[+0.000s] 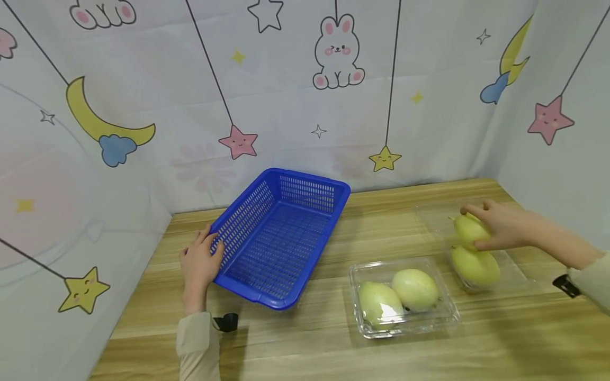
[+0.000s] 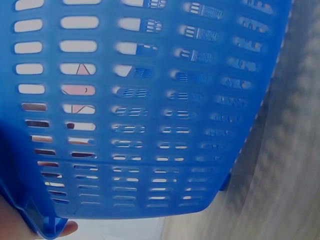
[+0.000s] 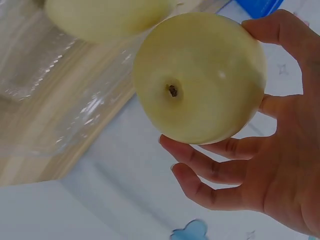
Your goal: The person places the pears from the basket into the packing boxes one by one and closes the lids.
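Note:
A blue slotted plastic basket (image 1: 286, 227) stands on the table, with nothing in it. My left hand (image 1: 202, 259) holds its left rim, and a fingertip (image 2: 70, 228) shows past the rim in the left wrist view. At the right, my right hand (image 1: 507, 226) grips a yellow-green pear (image 1: 469, 230) between thumb and fingers; the right wrist view shows the end of this pear (image 3: 200, 75) with a dark spot. Just below it, another pear (image 1: 476, 269) sits in an opened clear plastic box (image 1: 518, 267).
Nearer the front stands a second clear box (image 1: 407, 331) with two pears (image 1: 380, 304) inside. Pale fabric (image 1: 286, 95) with hanging stars and a rabbit closes off the back and sides of the wooden table (image 1: 305, 344).

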The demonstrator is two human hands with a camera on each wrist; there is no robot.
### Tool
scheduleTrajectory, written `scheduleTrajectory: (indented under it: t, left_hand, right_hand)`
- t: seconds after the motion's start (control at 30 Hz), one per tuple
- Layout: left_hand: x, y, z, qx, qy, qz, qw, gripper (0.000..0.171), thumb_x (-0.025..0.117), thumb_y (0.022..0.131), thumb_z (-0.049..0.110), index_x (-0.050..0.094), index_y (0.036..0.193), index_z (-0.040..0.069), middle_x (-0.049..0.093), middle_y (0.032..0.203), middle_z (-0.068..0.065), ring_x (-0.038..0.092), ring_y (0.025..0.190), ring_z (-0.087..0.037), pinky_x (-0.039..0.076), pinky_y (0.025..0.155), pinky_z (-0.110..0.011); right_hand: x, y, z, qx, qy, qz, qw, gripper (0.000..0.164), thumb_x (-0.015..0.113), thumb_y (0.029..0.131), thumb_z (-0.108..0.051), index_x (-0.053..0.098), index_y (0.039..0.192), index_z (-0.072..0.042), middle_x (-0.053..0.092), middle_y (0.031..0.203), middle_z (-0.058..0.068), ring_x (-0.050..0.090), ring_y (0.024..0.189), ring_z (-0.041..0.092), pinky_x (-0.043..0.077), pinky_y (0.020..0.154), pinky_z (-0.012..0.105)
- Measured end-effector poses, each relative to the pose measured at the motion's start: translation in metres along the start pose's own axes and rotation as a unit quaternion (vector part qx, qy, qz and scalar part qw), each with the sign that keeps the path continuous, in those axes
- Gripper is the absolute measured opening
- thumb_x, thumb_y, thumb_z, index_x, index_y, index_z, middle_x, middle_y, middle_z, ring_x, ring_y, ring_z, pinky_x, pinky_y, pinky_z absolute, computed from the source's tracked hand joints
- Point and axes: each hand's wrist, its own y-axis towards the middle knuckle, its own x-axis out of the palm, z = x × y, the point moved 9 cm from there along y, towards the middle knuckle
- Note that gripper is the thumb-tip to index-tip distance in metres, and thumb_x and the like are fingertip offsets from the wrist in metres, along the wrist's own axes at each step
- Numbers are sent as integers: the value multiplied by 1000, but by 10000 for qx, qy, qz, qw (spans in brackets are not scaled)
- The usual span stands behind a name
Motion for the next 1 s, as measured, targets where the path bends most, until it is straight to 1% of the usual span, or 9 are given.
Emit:
scheduleTrajectory:
  t: [0.1, 0.2, 0.33, 0.47, 0.63, 0.73, 0.77, 0.83, 1.0]
  left_hand:
    - [0, 0, 1, -12, -5, -58, 10000, 42, 40, 90, 23, 49, 124, 1, 32, 144, -14, 25, 133, -36, 20, 98, -62]
    - [1, 0, 1, -41, 2, -106, 9999, 42, 39, 91, 23, 49, 125, 1, 31, 144, -14, 24, 133, -35, 19, 99, -61]
    - [0, -1, 2, -38, -3, -69, 10000, 42, 38, 91, 24, 49, 125, 1, 31, 144, -14, 25, 133, -36, 19, 98, -61]
    - [0, -1, 1, -56, -35, -75, 10000, 42, 38, 91, 23, 49, 125, 1, 31, 144, -13, 25, 133, -35, 19, 98, -61]
    - [0, -1, 1, -94, -33, -111, 9999, 42, 38, 91, 23, 48, 126, 1, 30, 145, -13, 24, 134, -34, 18, 99, -61]
    - [0, -1, 1, -91, -39, -89, 9999, 42, 39, 91, 23, 49, 125, 1, 31, 144, -13, 25, 133, -35, 18, 99, -61]
    - [0, -1, 1, -84, -40, -78, 9999, 42, 39, 91, 23, 49, 125, 1, 31, 144, -13, 25, 133, -35, 18, 98, -61]
    - [-1, -2, 1, -69, -48, -45, 10000, 42, 39, 91, 23, 49, 125, 1, 32, 144, -14, 26, 133, -36, 19, 98, -62]
    - [0, -2, 0, -40, -62, 3, 10000, 43, 38, 91, 23, 49, 125, 0, 31, 144, -14, 25, 133, -36, 18, 97, -62]
  right_hand:
    - [3, -6, 17, 146, 78, -39, 9999, 63, 71, 70, -35, 44, 118, -5, 54, 100, 31, 57, 76, 27, 47, 55, 38]
    - [8, -13, 32, 303, 239, -159, 9991, 62, 70, 71, -35, 42, 117, -3, 55, 96, 30, 56, 71, 23, 46, 54, 36]
    - [15, -20, 50, 457, 444, -306, 9975, 58, 68, 74, -35, 41, 113, -2, 56, 84, 23, 54, 69, 20, 44, 53, 34]
    - [24, -26, 63, 556, 536, -508, 9957, 57, 66, 76, -37, 39, 110, 0, 57, 78, 15, 55, 70, 23, 44, 54, 36]
    - [39, -31, 69, 688, 814, -865, 9905, 59, 63, 78, -39, 37, 111, 3, 54, 70, 5, 52, 66, 17, 42, 54, 32]
    - [45, -32, 71, 755, 942, -992, 9877, 60, 62, 78, -39, 36, 112, 3, 52, 68, 3, 49, 65, 15, 41, 55, 31]
    - [47, -32, 71, 756, 922, -1009, 9877, 61, 62, 78, -40, 36, 111, 4, 54, 70, 5, 50, 66, 17, 42, 55, 32]
    - [52, -32, 71, 762, 908, -1094, 9869, 62, 62, 78, -42, 36, 112, 3, 54, 68, 5, 50, 64, 17, 42, 54, 32]
    - [62, -32, 68, 681, 766, -1137, 9882, 62, 63, 76, -43, 39, 112, 2, 51, 64, 1, 48, 62, 16, 39, 53, 30]
